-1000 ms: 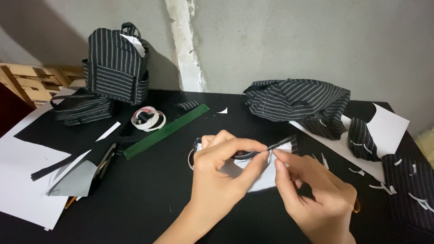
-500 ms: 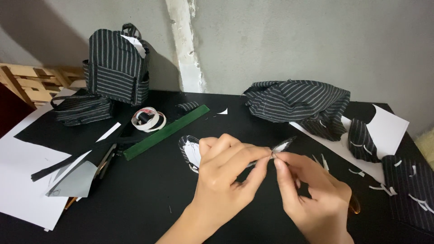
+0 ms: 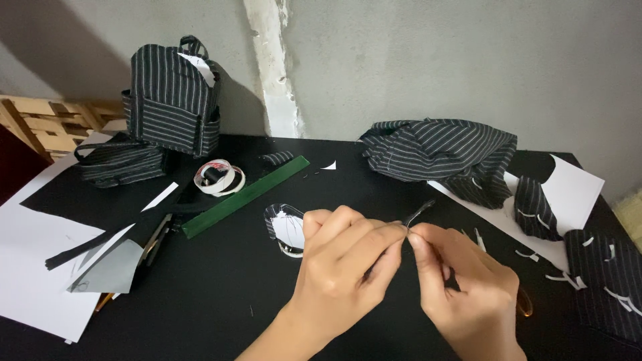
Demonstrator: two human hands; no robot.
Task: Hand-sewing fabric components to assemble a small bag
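At table centre, the left hand (image 3: 344, 267) and right hand (image 3: 461, 291) meet fingertip to fingertip, both pinched shut on a narrow striped fabric strip (image 3: 420, 212) whose free end sticks up and to the right. Compared with a second ago, the white-backed striped piece (image 3: 284, 227) no longer sits between the fingers; it now lies on the black table (image 3: 221, 294) just left of the left hand, partly hidden by it. Judgement: work has passed from the larger piece to the strip alone (the strip's lower part is hidden by the fingers).

Clearances:
- Left: the green ruler (image 3: 247, 196) lies near the white-backed piece, with a tape roll (image 3: 219, 179) beyond it.
- Right: white paper (image 3: 568, 194) and small striped offcuts (image 3: 531, 207) lie near the right hand.
- Rear: a heap of striped cloth (image 3: 445, 150) and a striped miniature backpack (image 3: 172, 93) stand well apart.
- Front: bare tabletop lies towards the near edge, left of the forearms.
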